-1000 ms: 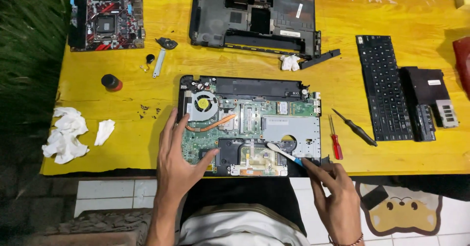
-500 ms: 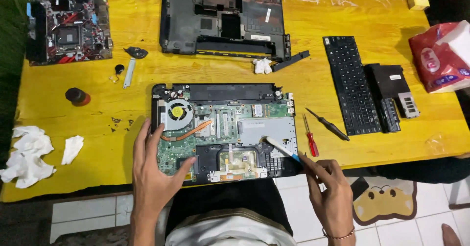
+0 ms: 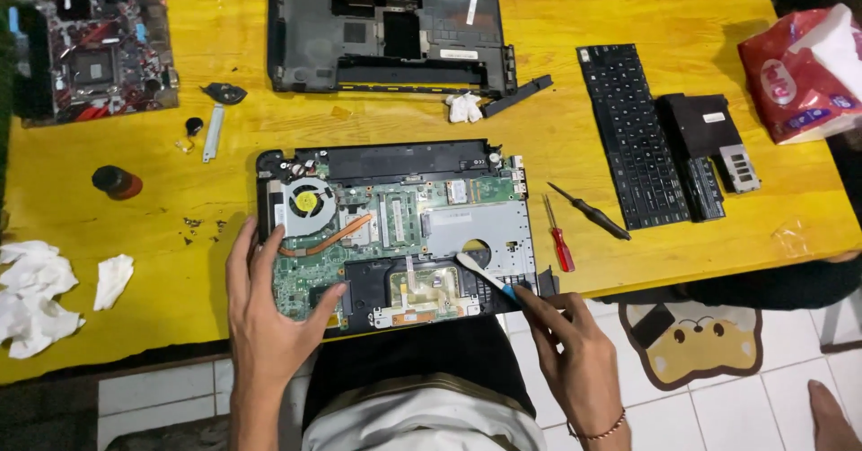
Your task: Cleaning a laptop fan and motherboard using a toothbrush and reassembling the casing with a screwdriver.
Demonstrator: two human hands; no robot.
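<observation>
Laptop chassis (image 3: 395,227), opened with board exposed, sits at the near edge of the yellow table (image 3: 628,20). Left hand (image 3: 265,312) lies flat on its left side, fingers spread, holding nothing. Right hand (image 3: 575,361) pinches a small brush (image 3: 485,273), bristles touching the silver plate (image 3: 476,227).

A detached keyboard (image 3: 631,135), red screwdriver (image 3: 558,235) and crumpled tissues (image 3: 31,294) lie on the yellow table (image 3: 628,20).

Left hand (image 3: 269,316) lies flat, palm down, fingers (image 3: 242,253) spread forward; right hand (image 3: 575,352) is pinched closed, forearm angled inward.
</observation>
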